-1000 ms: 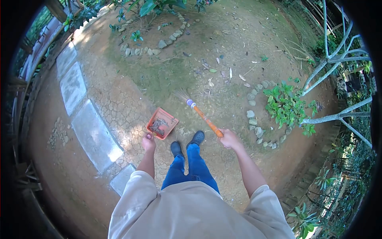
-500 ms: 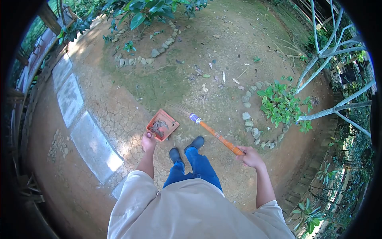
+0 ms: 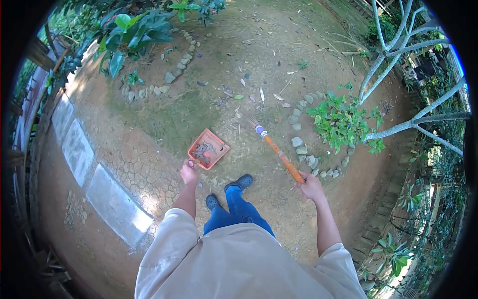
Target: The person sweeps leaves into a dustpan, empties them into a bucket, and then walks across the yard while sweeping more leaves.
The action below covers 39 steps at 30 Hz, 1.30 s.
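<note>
My left hand (image 3: 189, 172) grips the handle of an orange dustpan (image 3: 208, 149) that holds dry leaves and dirt, just above the ground in front of my feet. My right hand (image 3: 310, 187) is closed around the orange handle of a broom (image 3: 280, 155). The broom slants forward and to the left, and its straw bristles (image 3: 250, 121) touch the ground beyond the dustpan. Scattered dry leaves (image 3: 261, 94) lie on the dirt just past the bristles.
Stone-edged plant beds lie at the right (image 3: 340, 122) and the far left (image 3: 134, 35). Concrete slabs (image 3: 117, 203) run along the left side. A bare-branched tree (image 3: 408, 55) stands at the right. My dark shoes (image 3: 239, 182) are on cracked dirt.
I have stepped forward. The broom swung from beside the dustpan out to the right and forward, with its bristles now nearer the scattered leaves. The dustpan stays in my left hand.
</note>
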Motion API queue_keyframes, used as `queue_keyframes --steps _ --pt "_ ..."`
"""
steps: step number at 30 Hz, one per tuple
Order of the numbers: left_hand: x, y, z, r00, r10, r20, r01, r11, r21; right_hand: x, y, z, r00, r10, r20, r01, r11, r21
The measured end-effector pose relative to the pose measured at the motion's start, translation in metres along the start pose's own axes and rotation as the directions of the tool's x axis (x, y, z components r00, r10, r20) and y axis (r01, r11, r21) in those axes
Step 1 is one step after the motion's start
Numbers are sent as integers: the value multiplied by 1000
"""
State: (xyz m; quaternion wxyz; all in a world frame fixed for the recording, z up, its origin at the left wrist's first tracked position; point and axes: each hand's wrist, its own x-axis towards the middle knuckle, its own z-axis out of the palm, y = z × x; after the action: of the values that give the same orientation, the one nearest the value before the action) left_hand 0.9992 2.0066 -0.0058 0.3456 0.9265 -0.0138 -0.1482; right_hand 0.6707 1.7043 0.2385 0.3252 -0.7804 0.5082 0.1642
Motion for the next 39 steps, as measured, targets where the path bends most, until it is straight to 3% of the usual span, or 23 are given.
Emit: queue_keyframes --steps 5,8,11,14,17,29,32,39 --pt "16 19 40 999 15 50 -17 999 32 42 16 6 1000 10 5 -10 1000 -27" --pt "21 24 59 996 4 93 -7 999 31 56 13 9 993 13 114 -1 995 -104" --pt "23 23 77 995 12 101 -16 999 41 35 -15 -24 946 117 303 -113 993 -30" --pt "25 21 81 997 4 77 -7 999 40 12 -15 -49 921 183 345 -179 983 -45" --pt "21 22 69 997 -14 72 13 1000 14 -4 4 -53 971 -1 240 7 1000 -26" --pt "39 12 58 999 -54 -2 54 999 -1 42 -35 -46 995 -2 96 5 999 -36" --pt "40 20 54 999 -43 -10 43 999 20 67 -30 -35 991 -132 -1 130 981 -142" --pt "45 22 59 996 -94 1 94 994 54 104 -44 -16 991 -94 92 109 979 -173"
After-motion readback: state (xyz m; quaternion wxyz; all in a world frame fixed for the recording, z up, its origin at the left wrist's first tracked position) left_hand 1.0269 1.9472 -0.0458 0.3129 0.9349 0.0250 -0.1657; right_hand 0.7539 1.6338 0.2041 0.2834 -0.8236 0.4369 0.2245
